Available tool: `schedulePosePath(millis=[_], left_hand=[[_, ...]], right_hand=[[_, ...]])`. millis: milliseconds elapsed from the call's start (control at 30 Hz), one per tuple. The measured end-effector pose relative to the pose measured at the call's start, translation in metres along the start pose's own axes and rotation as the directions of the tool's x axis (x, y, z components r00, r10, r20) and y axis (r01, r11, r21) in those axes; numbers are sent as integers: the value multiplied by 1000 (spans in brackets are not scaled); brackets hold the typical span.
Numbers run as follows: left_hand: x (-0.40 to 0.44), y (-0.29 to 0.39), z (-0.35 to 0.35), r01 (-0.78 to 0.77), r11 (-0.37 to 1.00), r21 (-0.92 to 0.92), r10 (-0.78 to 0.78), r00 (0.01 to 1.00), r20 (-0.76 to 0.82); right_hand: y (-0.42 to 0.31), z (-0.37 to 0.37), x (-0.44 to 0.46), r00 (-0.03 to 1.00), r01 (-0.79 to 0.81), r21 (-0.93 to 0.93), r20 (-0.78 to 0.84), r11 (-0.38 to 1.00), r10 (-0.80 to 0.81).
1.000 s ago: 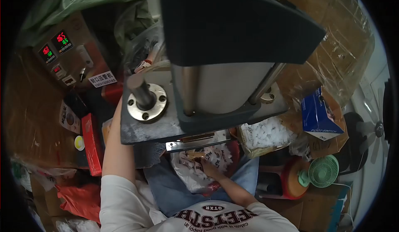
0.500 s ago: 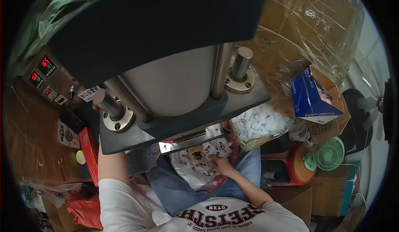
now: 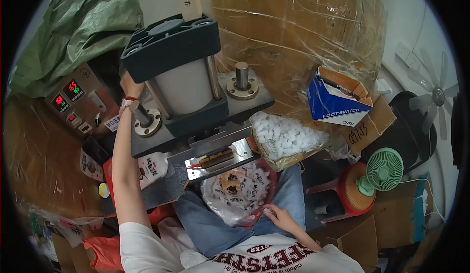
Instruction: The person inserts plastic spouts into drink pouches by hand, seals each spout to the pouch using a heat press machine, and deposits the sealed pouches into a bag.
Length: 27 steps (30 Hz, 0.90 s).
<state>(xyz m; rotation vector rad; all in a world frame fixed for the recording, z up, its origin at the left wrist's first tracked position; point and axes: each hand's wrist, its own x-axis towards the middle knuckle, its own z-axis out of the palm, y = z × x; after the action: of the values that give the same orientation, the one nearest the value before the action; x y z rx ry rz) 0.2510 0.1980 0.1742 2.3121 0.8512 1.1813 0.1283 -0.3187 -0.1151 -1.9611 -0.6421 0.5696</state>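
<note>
My left hand (image 3: 131, 86) reaches up behind the dark top block of a press (image 3: 171, 53); its fingers are hidden there. A bracelet and a watch band circle that wrist. At the right rim of a plastic-lined red container (image 3: 273, 187) in my lap, my right hand (image 3: 280, 218) is closed, thumb and fingers together at a small whitish bit I cannot identify. Printed white packets (image 3: 252, 190) and a tan packet (image 3: 231, 182) fill the container. Just above it sits the press's metal sealing bar (image 3: 220, 159).
A box of small white pieces (image 3: 289, 136) stands right of the press. Beyond it are a blue foot-switch box (image 3: 338, 102) and a green fan (image 3: 384, 169) on a red stool (image 3: 355, 194). A control panel (image 3: 78, 99) with lit digits is at left.
The view has shifted back from the press. My left arm, whose hand was hidden beneath it, now reaches up behind the press. My right hand has drawn back from the packets to the rim.
</note>
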Motion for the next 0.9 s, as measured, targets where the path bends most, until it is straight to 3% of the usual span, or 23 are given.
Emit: schedulePosePath(millis=[67, 133, 200, 233, 267, 300, 333, 367, 400, 467, 500, 567, 600, 633, 667, 733, 800, 900], left_hand=[[-17, 8, -38, 27, 995, 96, -21, 997, -71], [-63, -34, -62, -223, 973, -58, 176, 883, -435], [-161, -35, -90, -140, 972, -187, 16, 839, -544], [-211, -42, -95, -139, 986, -92, 59, 808, -586], [-261, -53, -90, -211, 975, 74, 212, 764, -609], [-314, -52, -86, -223, 968, 118, 252, 848, -465], [-354, -50, -75, -390, 907, 157, 421, 852, -312], [-394, -48, -66, -399, 909, 119, 396, 917, 48], [-427, -51, -51, -400, 913, 83, 364, 889, 279], [-445, -46, -48, -370, 918, -143, 390, 778, 493], [-433, -56, -51, -397, 912, -106, 403, 811, 425], [-359, -60, -61, -335, 942, -39, 337, 936, 97], [-319, -67, -64, -213, 976, -50, 212, 977, -25], [-279, -78, -66, -193, 973, 128, 207, 972, -112], [-241, -91, -68, -127, 983, 135, 134, 990, -41], [-200, -138, -43, -124, 873, 472, 87, 991, 99], [-214, -162, -7, -31, 816, 577, -173, 940, 295], [-255, -136, 4, 0, 817, 577, -125, 977, 176]], right_hand=[[-10, 0, 6, 999, -44, 45, -21, 998, 45], [-7, 7, 10, 1000, -8, 48, 20, 999, 7], [-17, 12, 17, 999, 24, 77, 43, 997, -28], [-23, 14, 19, 996, 34, 85, 75, 996, -40], [-26, 16, 20, 991, 51, 70, 118, 996, -59], [-28, 19, 20, 985, 69, 52, 156, 996, -76], [-28, 22, 21, 981, 74, 53, 178, 996, -82], [-28, 25, 22, 973, 122, 41, 194, 992, -128], [-27, 27, 23, 962, 171, 31, 213, 985, -174], [-27, 28, 21, 959, 173, 33, 223, 984, -177], [-26, 27, 20, 964, 161, 36, 209, 986, -165], [-21, 24, 16, 971, 117, 48, 206, 992, -124], [-18, 24, 14, 978, 77, 58, 191, 995, -87], [-16, 24, 13, 977, 77, 65, 195, 995, -88], [-16, 25, 12, 976, 71, 66, 200, 995, -82], [-18, 24, 11, 970, 110, -19, 219, 994, -104], [-19, 24, 5, 973, 110, 5, 204, 994, -108], [-24, 23, 16, 983, 88, 62, 153, 994, -97]])
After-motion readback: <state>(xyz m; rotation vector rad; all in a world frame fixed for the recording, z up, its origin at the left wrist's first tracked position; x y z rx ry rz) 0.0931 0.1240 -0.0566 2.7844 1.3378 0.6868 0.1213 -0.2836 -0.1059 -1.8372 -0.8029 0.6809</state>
